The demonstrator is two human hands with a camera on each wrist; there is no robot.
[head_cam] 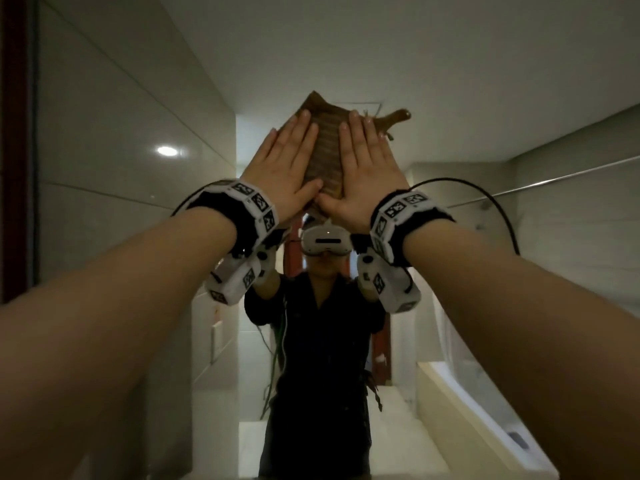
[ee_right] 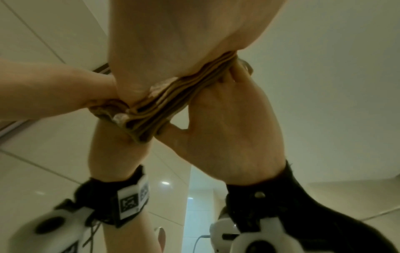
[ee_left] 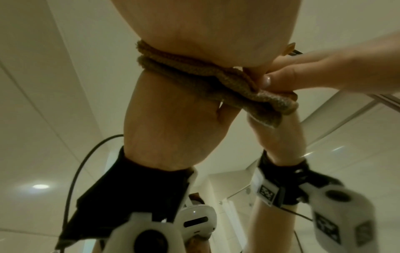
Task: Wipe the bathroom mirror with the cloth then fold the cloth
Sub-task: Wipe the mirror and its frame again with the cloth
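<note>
I'm pressing my left hand flat, fingers straight, on the left part of the brown cloth; nothing curling round it. Cloth is sitting high on the mirror, pinned against the glass between both palms. My right hand is doing the same on the right part, also flat and splayed, thumbs nearly meeting low down. Judging progress: wiping is underway at the upper glass, how much is already wiped I can't tell; folding isn't started. Room in reflection: grey tiled wall left, a rail and a white tub edge right.
</note>
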